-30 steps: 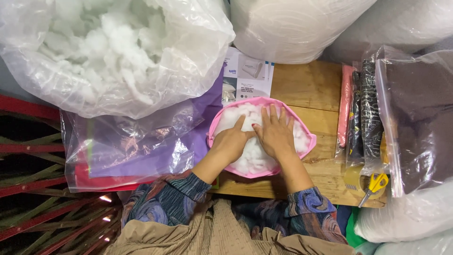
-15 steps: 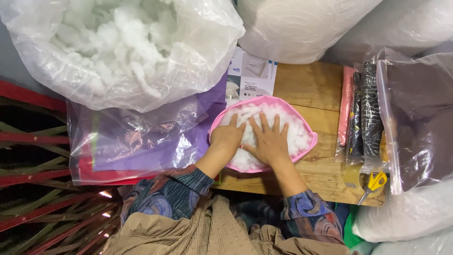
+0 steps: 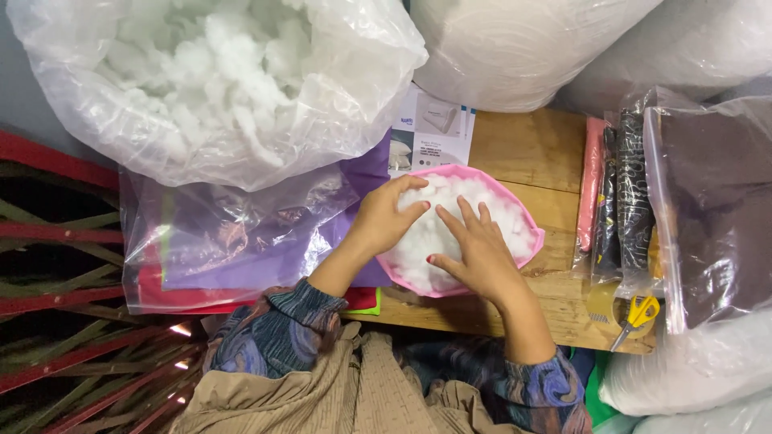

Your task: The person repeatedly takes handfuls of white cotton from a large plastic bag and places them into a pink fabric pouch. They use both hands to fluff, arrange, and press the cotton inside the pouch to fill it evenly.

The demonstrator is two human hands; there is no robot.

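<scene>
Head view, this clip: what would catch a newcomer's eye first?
Two bare hands, left hand and right hand, press flat on white stuffing that fills a pink fabric shell at the middle of a wooden table. At upper left, a big clear plastic bag of the same white fluff looms over the scene. Yellow-handled scissors lie at the table's right edge.

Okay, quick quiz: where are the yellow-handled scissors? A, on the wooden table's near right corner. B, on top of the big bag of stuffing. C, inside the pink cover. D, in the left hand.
A: the scissors lie on the table at its near right corner, apart from both hands, which rest on the white stuffing in the pink cover.
</scene>
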